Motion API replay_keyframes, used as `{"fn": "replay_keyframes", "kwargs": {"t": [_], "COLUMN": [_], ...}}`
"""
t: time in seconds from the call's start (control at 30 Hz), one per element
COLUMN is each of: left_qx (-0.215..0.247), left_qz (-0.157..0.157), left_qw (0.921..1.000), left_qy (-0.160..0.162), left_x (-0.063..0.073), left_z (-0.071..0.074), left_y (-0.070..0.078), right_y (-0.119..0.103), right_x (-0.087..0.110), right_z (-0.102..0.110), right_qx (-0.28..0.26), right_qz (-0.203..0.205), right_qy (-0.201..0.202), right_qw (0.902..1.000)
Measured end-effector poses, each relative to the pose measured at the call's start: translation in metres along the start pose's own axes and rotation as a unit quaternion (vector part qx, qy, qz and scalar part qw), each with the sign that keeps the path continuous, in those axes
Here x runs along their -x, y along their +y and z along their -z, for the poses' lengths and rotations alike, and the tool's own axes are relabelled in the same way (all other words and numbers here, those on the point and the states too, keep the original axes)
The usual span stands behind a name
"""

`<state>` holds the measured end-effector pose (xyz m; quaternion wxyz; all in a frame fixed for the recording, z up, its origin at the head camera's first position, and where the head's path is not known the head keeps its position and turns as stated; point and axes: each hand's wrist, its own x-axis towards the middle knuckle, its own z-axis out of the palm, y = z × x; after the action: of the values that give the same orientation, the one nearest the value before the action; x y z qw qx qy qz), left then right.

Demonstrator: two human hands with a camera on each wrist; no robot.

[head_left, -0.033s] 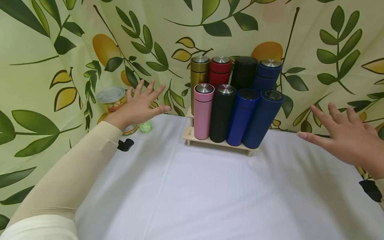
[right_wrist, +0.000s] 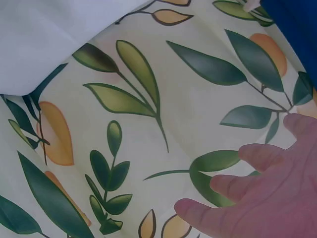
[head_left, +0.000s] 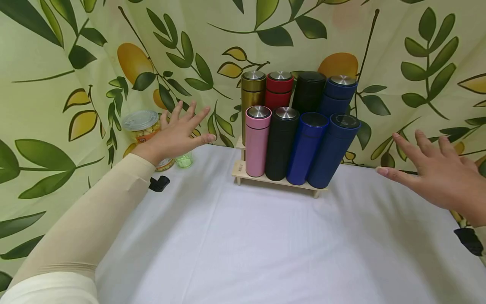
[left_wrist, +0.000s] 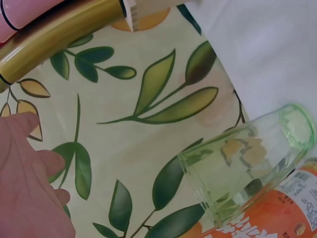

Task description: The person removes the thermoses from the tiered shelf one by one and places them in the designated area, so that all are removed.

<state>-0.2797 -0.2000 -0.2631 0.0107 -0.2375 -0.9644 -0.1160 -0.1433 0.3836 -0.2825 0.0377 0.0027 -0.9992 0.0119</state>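
My left hand (head_left: 178,131) hovers with fingers spread, left of the bottles and in front of a snack jar (head_left: 140,121). Raised at the far right, my right hand (head_left: 440,173) has its fingers spread and holds nothing. Between them is a two-step wooden stand (head_left: 240,168). Its front row has a pink bottle (head_left: 256,145), a black bottle (head_left: 281,147), a bright blue bottle (head_left: 305,152) and a navy bottle (head_left: 330,156). Behind stand a gold bottle (head_left: 252,97), a red bottle (head_left: 279,95), another black bottle (head_left: 308,90) and a dark blue bottle (head_left: 338,97), their lower parts mostly hidden.
A clear green cup (left_wrist: 247,158) stands beside an orange-labelled container (left_wrist: 277,208), partly behind my left hand in the head view. White cloth (head_left: 243,245) covers the table. A leaf-patterned curtain (head_left: 182,25) hangs behind and at the left. A black object (head_left: 158,183) shows below my left wrist.
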Motion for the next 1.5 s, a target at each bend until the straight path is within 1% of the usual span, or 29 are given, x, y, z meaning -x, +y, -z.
{"fn": "replay_keyframes", "kwargs": {"t": [0.17,0.23,0.33,0.47,0.53,0.6,0.63,0.7,0.73,0.8,0.83,0.9,0.97,1.03,1.07,1.13,1.17,1.23,1.27,1.3,1.37,1.4,1.43,1.5], "left_qx": [0.001,0.011,0.039,0.105,0.15,0.202,0.231,0.296,0.323,0.375,0.395,0.416,0.426,0.437,0.446,0.469,0.484,0.518,0.537,0.556,0.596,0.616,0.632,0.657], "left_qz": [-0.009,-0.017,-0.029,-0.043,-0.05,-0.055,-0.058,-0.066,-0.064,-0.057,-0.052,-0.036,-0.026,-0.018,-0.016,-0.01,-0.004,0.009,0.017,0.026,0.043,0.047,0.05,0.057], "left_qw": [0.9999,0.9997,0.9985,0.9928,0.9862,0.9764,0.9695,0.9516,0.9429,0.9244,0.9167,0.9081,0.9036,0.8986,0.8945,0.8829,0.875,0.8549,0.8429,0.8303,0.8019,0.7864,0.7732,0.7518], "left_qy": [0.005,0.012,0.023,0.038,0.047,0.055,0.056,0.052,0.048,0.037,0.034,0.03,0.031,0.029,0.027,0.023,0.022,0.021,0.021,0.02,0.017,0.016,0.013,0.012], "left_x": [-0.001,-0.001,0.0,0.002,0.002,0.001,0.001,-0.001,-0.001,-0.003,-0.004,-0.005,-0.007,-0.008,-0.008,-0.01,-0.011,-0.012,-0.013,-0.014,-0.016,-0.017,-0.018,-0.02], "left_z": [-0.003,-0.006,-0.012,-0.022,-0.03,-0.039,-0.044,-0.054,-0.06,-0.07,-0.076,-0.087,-0.098,-0.109,-0.114,-0.126,-0.131,-0.142,-0.148,-0.154,-0.164,-0.169,-0.174,-0.183], "left_y": [0.002,0.003,0.005,0.007,0.007,0.008,0.009,0.011,0.013,0.016,0.018,0.022,0.024,0.025,0.025,0.026,0.027,0.031,0.032,0.034,0.039,0.041,0.043,0.047], "right_y": [0.0,0.0,0.0,-0.005,-0.009,-0.014,-0.016,-0.021,-0.024,-0.029,-0.031,-0.036,-0.039,-0.043,-0.044,-0.047,-0.049,-0.054,-0.057,-0.06,-0.066,-0.07,-0.073,-0.079], "right_x": [0.0,-0.001,-0.002,-0.007,-0.009,-0.011,-0.011,-0.011,-0.01,-0.009,-0.009,-0.008,-0.008,-0.008,-0.008,-0.008,-0.007,-0.008,-0.009,-0.01,-0.012,-0.013,-0.015,-0.018], "right_z": [0.005,0.007,0.009,0.011,0.012,0.012,0.012,0.01,0.009,0.005,0.003,-0.002,-0.008,-0.014,-0.018,-0.024,-0.027,-0.033,-0.036,-0.039,-0.046,-0.049,-0.052,-0.057], "right_qx": [-0.006,-0.013,-0.03,-0.081,-0.117,-0.157,-0.18,-0.224,-0.246,-0.292,-0.315,-0.356,-0.388,-0.413,-0.422,-0.436,-0.443,-0.456,-0.464,-0.471,-0.486,-0.492,-0.498,-0.509], "right_qz": [0.004,0.004,0.005,0.024,0.037,0.04,0.038,0.029,0.025,0.02,0.021,0.026,0.033,0.038,0.04,0.041,0.04,0.034,0.031,0.028,0.022,0.019,0.017,0.012], "right_qy": [0.018,0.025,0.032,0.058,0.072,0.078,0.08,0.085,0.088,0.098,0.104,0.11,0.111,0.107,0.105,0.102,0.1,0.096,0.094,0.092,0.089,0.09,0.091,0.094], "right_qw": [0.9998,0.9996,0.999,0.9948,0.9899,0.9836,0.9797,0.9705,0.9649,0.9511,0.9433,0.9276,0.9143,0.9035,0.8994,0.8933,0.89,0.8842,0.8805,0.8768,0.8692,0.8656,0.862,0.8552]}}
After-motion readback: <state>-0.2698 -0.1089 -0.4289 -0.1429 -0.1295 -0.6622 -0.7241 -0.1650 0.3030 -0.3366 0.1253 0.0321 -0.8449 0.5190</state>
